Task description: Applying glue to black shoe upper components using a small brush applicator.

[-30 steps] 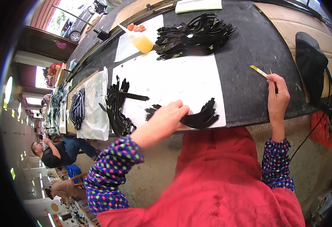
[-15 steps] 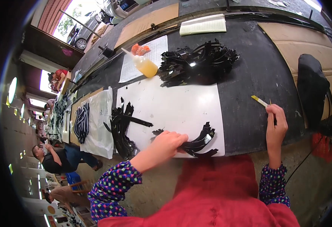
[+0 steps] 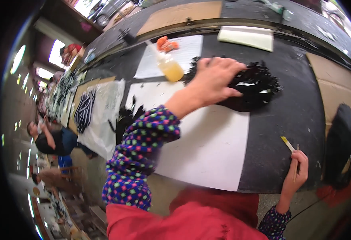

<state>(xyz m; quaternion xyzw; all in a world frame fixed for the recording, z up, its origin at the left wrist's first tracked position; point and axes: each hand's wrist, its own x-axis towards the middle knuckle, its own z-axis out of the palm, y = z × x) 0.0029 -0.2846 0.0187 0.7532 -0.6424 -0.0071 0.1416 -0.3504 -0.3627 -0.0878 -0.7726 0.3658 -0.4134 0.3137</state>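
My left hand [image 3: 219, 82] reaches over a heap of glossy black curved strips [image 3: 259, 86] beyond the white board [image 3: 207, 148]. Its fingers are spread over the heap and the thumb stands apart; whether the fingertips touch a strip is hidden. At the near right of the dark table, my right hand [image 3: 296, 174] is closed around a slim brush-like stick with a yellow tip [image 3: 287, 144]. A thin wooden stick [image 3: 296, 164] is held in the same fingers. More black strips [image 3: 128, 120] lie at the board's left edge, partly behind my left sleeve.
A squeeze bottle of yellow liquid [image 3: 170, 69] stands by an orange crumpled item [image 3: 166, 44] on a paper sheet [image 3: 143, 66]. A notepad [image 3: 245, 38] lies at the back. Cardboard [image 3: 317, 76] and a black cloth-like item [image 3: 342, 132] are on the right. Plastic sheeting [image 3: 103, 108] lies left.
My left hand has left the curved black pieces at the board's near edge and moved forward to the far heap. Those pieces no longer show there. My right hand keeps its sticks.
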